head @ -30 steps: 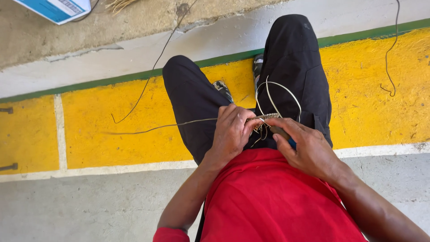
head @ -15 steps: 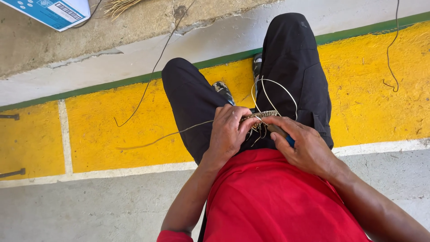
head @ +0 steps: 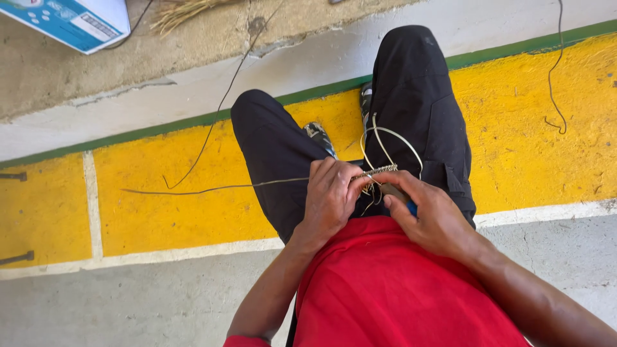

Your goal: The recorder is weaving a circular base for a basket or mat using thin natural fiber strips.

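Carton, blue and white with a printed label panel, lies at the far left on the bare concrete, with a bundle of dry straw just to its right and a yellow painted band edged in green and white crossing the floor nearer in. Left hand is clenched on the small woven fibre piece over the lap, between the black-trousered knees, while the right hand grasps a blue-handled tool against the same piece. A long thin strand runs left from the weave across the yellow band, pale loops rise over the right thigh, and a dark cord hangs at far right.
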